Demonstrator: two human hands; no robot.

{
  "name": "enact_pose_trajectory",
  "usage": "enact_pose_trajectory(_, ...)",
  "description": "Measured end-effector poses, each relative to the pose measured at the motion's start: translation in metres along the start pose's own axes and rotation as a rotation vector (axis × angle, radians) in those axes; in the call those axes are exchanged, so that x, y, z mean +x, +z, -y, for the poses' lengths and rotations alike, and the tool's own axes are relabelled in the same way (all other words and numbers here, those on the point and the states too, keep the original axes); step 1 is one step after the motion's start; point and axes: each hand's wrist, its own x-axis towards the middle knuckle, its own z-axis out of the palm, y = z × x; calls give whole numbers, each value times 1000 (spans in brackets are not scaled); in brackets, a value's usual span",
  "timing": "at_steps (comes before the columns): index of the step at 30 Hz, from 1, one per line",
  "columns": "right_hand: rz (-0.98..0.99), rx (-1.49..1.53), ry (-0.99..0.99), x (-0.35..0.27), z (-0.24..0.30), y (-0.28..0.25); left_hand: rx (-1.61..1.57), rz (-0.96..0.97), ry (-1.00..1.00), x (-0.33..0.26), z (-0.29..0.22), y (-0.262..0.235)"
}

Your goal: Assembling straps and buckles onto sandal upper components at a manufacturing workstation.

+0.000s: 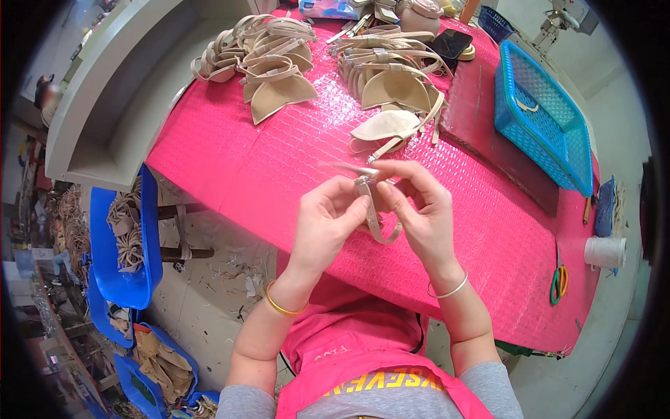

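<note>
Beige strap [373, 222] w/ metal buckle [362, 180], up off pink-covered tabletop [481, 237], nr its wearer-side edge; strap curls in a loop, bend hanging twd 6 o'clock; 12 = away from wearer, all bearings from strap.

Hands close tog. at buckle; L hand [328, 213] clamped on strap, thumb over it just below buckle; R hand [421, 208] at buckle's far side, thumb + index almost meeting; can't tell if they grip; pale strip just above fingers blurred, pts twd 11. Yellow bangle [285, 302] on L wrist, silver bangle [450, 288] on R.

Just past hands, 12–1: single beige upper [386, 126], pale lining up, strap trailing back twd fingers; behind it, bunch of uppers [394, 93], straps + buckles on; 2nd bunch [279, 96] at 11, well apart from hands.

At 2: dk red board [499, 140], turquoise basket [583, 157] beside it, pale curved bit [527, 106] inside; just past 3: white thread spool [605, 252], nr table's R edge; at 4: scissors [559, 283], green/yellow handles, blades twd 12.

At 9, off table: blue bin [149, 237] w/ beige strips [128, 241]; floor [223, 272] at 8 strewn w/ scraps; pink apron [356, 328] at 6.
</note>
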Motion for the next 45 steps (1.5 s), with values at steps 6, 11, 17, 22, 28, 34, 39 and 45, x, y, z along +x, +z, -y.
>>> enact_pose_trajectory(6, 206, -261, -90, 15, 25, -17, 354, -57, 126, -5, -2, 10)
enact_pose_trajectory(11, 382, -474, -89, 18, 49, -31, 885, -111, 377, -15, 0, 19)
enact_pose_trajectory(17, 415, -880, -906, 9, 41, -43, -487, 133, -417, -12, 8, 20)
enact_pose_trajectory(22, 266, -872, -1125, -7, 30, -51, -262, 136, -190, -11, 27, 28)
enact_pose_trajectory(28, 290, -706, -1052, -20, 25, -49, -6, 33, 39, -14, 17, 35)
enact_pose_trajectory(34, 336, -647, -937, -19, 21, -45, 59, 97, 70, -14, 18, 25)
enact_pose_trajectory(39, 369, -695, -1019, -27, 21, -43, -138, 12, -47, -14, 15, 24)
enact_pose_trajectory(45, 374, -689, -975, -28, 18, -43, -135, 51, -49, -14, 17, 16)
